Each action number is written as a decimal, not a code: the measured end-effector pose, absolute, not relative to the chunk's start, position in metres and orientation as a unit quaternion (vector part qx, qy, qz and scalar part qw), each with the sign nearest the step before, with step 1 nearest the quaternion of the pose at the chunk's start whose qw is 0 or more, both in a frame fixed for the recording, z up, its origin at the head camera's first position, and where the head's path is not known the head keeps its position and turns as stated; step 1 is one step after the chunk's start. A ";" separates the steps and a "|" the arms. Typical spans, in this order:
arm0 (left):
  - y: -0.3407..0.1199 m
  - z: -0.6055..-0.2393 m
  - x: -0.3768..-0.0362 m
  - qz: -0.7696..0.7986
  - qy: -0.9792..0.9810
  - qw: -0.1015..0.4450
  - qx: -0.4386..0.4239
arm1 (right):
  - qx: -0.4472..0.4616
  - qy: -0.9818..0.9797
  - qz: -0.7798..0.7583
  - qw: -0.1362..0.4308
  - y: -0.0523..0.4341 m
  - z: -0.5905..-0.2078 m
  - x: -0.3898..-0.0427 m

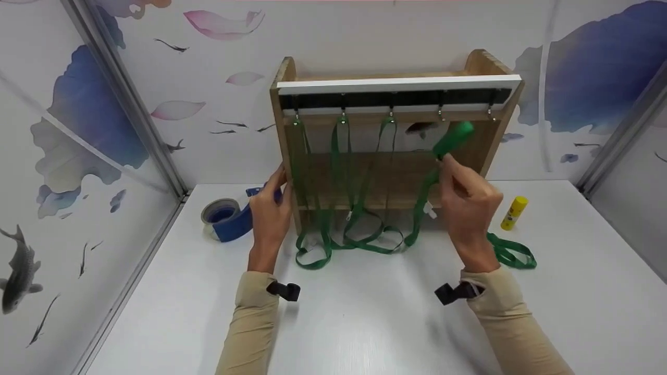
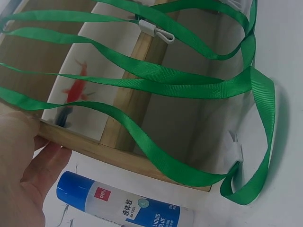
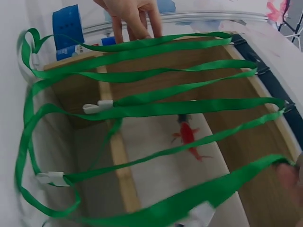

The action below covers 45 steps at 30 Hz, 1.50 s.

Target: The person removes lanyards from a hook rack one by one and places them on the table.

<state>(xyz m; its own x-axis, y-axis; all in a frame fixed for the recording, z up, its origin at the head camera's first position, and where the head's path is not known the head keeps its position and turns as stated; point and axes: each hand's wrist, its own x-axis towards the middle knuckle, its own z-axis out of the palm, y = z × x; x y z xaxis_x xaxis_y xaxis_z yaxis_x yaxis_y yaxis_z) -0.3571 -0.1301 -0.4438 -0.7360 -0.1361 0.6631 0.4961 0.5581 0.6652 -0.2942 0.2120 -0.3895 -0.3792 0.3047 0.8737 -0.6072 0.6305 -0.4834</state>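
We've got a white tabletop (image 1: 354,328), glossy w/ a bright patch near the front, in a corner of white wall panels (image 1: 401,36) printed w/ pink petals, blue-purple washes & small dark fish. Grey metal posts (image 1: 130,99) frame the walls L & R; a grey fish print (image 1: 21,276) is on the L wall. A wooden rack (image 1: 501,130) stands toward the back of the table, & thru its open frame we see a red fish print (image 2: 77,87) in the wrist views.

Across the rack's top front runs a black strip (image 1: 417,98) w/ 5 metal hooks (image 1: 391,112). Three hanging lanyards (image 1: 335,151) are on the L hooks, their lower loops down on the tabletop.

Our R hand (image 1: 470,200) pinches a green lanyard (image 1: 453,139) btwn thumb & fingers, its top sticking up just below the 2 bare R hooks, the rest trailing down the rack's front. Our L hand (image 1: 271,208) has no lanyard; its fingers lie fairly straight along the rack's L side, touching it.

On the tabletop: blue tape roll (image 1: 233,225) left of the rack, glue bottle (image 2: 118,201) just beside that side, yellow glue stick (image 1: 515,212) & folded green strap (image 1: 516,254) on the R.
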 end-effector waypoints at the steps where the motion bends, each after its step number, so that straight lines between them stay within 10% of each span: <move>1: -0.130 -0.444 -0.357 -0.457 -0.812 0.346 -0.111 | 0.117 -0.714 0.414 0.553 0.214 -0.387 -0.293; 16: -0.131 -0.446 -0.358 -0.451 -0.813 0.350 -0.111 | 0.131 -0.875 0.389 0.256 0.261 -0.402 -0.274; 45: -0.131 -0.444 -0.357 -0.456 -0.813 0.345 -0.112 | 0.108 -0.892 0.398 0.186 0.294 -0.408 -0.269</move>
<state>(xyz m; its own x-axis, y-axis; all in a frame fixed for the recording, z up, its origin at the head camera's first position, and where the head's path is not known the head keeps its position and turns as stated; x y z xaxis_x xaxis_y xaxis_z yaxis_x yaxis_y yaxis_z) -0.3571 -0.1309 -0.4442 -0.7369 -0.1321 0.6630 0.4974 0.5583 0.6640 -0.2685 0.2942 -0.4079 -0.9076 -0.0445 0.4174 -0.3406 0.6592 -0.6704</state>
